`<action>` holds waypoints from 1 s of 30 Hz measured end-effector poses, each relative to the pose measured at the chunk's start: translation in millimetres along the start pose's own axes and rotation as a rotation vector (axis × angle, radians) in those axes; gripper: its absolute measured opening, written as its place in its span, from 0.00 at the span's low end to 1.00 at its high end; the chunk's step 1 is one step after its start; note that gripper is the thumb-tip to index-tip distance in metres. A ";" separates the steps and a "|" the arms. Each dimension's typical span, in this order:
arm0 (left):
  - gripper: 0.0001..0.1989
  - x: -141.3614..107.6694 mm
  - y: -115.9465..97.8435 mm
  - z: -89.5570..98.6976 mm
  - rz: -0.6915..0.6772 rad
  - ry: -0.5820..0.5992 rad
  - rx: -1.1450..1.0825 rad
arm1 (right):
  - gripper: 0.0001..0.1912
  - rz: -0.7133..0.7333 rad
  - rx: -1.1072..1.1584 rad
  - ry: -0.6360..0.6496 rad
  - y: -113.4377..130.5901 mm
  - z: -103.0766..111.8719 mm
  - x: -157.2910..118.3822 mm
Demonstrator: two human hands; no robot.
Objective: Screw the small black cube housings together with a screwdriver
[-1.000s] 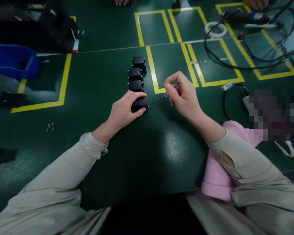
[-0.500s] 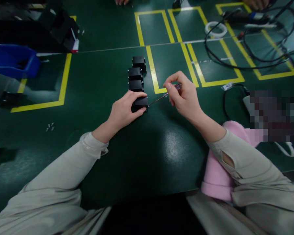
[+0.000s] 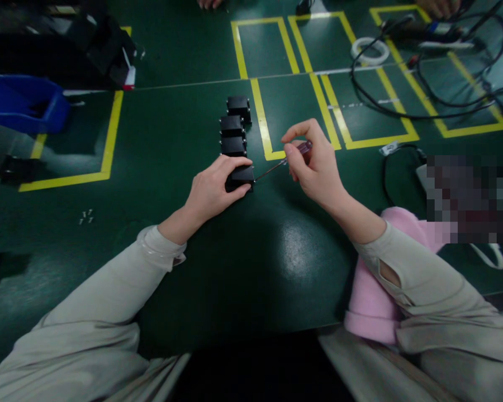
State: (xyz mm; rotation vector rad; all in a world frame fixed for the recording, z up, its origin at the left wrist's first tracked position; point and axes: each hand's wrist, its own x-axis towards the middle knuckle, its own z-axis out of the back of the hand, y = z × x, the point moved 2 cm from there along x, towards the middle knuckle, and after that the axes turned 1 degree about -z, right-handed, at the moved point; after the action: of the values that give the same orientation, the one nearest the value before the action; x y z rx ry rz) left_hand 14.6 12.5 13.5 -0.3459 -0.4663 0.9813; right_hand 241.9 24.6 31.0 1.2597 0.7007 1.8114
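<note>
My left hand (image 3: pixel 212 187) grips a small black box (image 3: pixel 242 175) on the green table, thumb at its near side and fingers over its far side. In my right hand (image 3: pixel 316 164) is a screwdriver (image 3: pixel 304 148), held by its handle between thumb and fingers. Its thin shaft slants down to the left, and the tip meets the right end of the box, at or close to a small screw there. Behind the held box stand more black boxes in a row, the nearest (image 3: pixel 233 146) just beyond my fingers and the farthest (image 3: pixel 238 104) set a little to the right.
Several small screws (image 3: pixel 86 216) lie at left. A blue bin (image 3: pixel 25 103) stands farther left. Yellow tape outlines (image 3: pixel 260 120) mark the table. At right are a tape roll (image 3: pixel 369 51), black cables (image 3: pixel 402 113) and a pink cloth item (image 3: pixel 373 301) under my forearm. Another person's hand (image 3: pixel 442 8) shows at top right.
My right hand's fingers have shifted slightly on the screwdriver handle. The left hand and the boxes stay in place.
</note>
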 end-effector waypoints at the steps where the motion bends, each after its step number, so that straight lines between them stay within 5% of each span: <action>1: 0.23 0.0 0.1 -0.1 0.000 0.001 0.000 | 0.15 0.002 0.005 0.005 -0.4 -0.1 -0.2; 30: 0.23 -0.5 0.1 -0.2 -0.007 -0.005 0.017 | 0.19 -0.003 -0.013 0.009 -0.6 0.2 0.7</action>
State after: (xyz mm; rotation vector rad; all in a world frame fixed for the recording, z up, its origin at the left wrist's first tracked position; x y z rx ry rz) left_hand 14.4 12.1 13.1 -0.3264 -0.4630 0.9787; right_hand 242.1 25.5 30.9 1.2415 0.6942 1.8177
